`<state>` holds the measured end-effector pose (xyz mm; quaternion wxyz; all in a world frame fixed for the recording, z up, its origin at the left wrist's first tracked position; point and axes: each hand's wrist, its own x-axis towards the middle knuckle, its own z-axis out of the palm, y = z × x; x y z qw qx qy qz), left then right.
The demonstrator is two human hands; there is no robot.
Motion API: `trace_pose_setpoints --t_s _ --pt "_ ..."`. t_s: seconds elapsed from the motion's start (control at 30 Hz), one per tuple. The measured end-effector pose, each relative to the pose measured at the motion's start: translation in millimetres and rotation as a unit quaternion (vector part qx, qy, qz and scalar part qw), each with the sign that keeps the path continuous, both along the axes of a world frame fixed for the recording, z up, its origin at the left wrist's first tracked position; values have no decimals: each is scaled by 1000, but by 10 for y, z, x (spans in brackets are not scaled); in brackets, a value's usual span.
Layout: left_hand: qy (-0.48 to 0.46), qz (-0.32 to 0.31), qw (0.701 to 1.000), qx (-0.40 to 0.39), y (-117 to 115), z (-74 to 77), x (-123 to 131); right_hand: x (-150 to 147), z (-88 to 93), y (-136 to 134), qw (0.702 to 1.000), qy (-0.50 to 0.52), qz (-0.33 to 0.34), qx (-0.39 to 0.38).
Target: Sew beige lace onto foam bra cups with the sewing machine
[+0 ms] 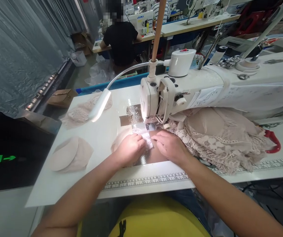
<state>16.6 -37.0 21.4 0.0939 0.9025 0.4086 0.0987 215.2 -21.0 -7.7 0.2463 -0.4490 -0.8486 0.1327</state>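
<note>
My left hand (129,148) rests with curled fingers on a small piece of white lace (146,137) and a beige cup under it, just in front of the needle of the white sewing machine (161,95). My right hand (171,145) presses the lace's other edge with its fingers drawn together. Both hands touch the fabric on the white table (102,138). A heap of beige lace garments (220,138) lies right of my right hand, under the machine arm.
Beige cups (69,154) lie at the table's left, more lace pieces (82,112) behind them. A gooseneck lamp (100,104) shines over the work. A ruler strip (146,180) runs along the front edge. Another person in black (121,39) sits at a far table.
</note>
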Motion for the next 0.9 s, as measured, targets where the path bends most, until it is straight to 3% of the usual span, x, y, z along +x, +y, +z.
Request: trace_pose_setpoints --t_s 0.17,0.3,0.43,0.5,0.63,0.9 --pt "-94 2 995 -26 -4 -81 -77 43 133 -66 1000 -19 3 -12" --pt "-112 16 992 -56 -23 -67 -132 44 216 -177 996 -77 30 -23" --pt "-139 40 986 -80 -25 -55 -147 5 134 -341 984 -161 78 -1" --pt "-144 7 986 -78 -22 -65 -152 -2 55 -421 983 -163 73 31" --pt "-94 -81 992 -27 -42 -103 -139 19 -40 -513 990 -119 63 44" --pt "11 -71 997 22 -110 -90 -87 49 -48 -503 994 -88 65 27"
